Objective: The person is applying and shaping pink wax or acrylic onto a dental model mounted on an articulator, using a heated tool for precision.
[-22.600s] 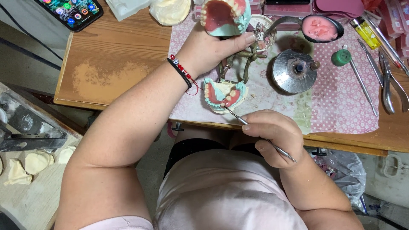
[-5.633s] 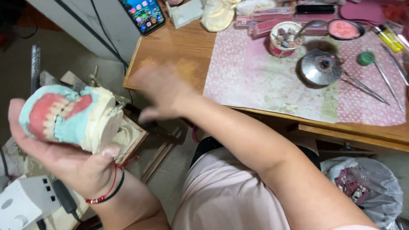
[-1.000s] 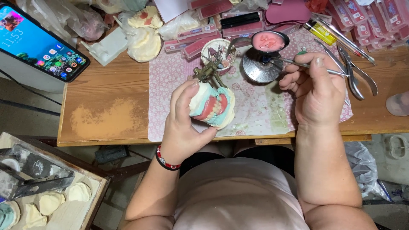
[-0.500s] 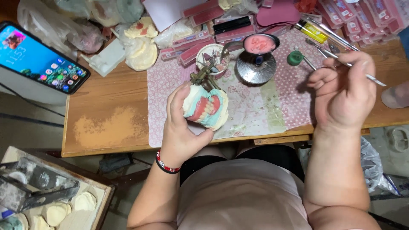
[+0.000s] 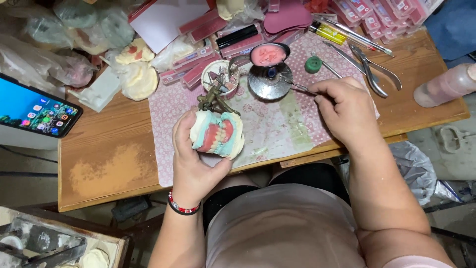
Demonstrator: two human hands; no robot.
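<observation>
My left hand point(image 5: 191, 161) grips a denture model point(image 5: 218, 134), pink gums and white teeth set in plaster on a metal articulator point(image 5: 213, 99), just above the patterned mat point(image 5: 267, 124). My right hand point(image 5: 344, 109) pinches a thin metal instrument point(image 5: 295, 86) whose tip reaches toward the round metal burner point(image 5: 268, 82). A spoon of pink wax point(image 5: 267, 53) rests over that burner.
A small cup of tools point(image 5: 220, 75), pliers point(image 5: 374, 69), a green cap point(image 5: 313, 64), a lighter point(image 5: 328, 33) and pink boxes point(image 5: 213, 27) crowd the table's back. A phone point(image 5: 37, 109) lies at left, a pink bottle point(image 5: 444, 85) at right, plaster casts point(image 5: 136, 72) behind.
My right hand has swung left with the instrument, bringing its tip to the burner. The left hand keeps the denture model nearly in place.
</observation>
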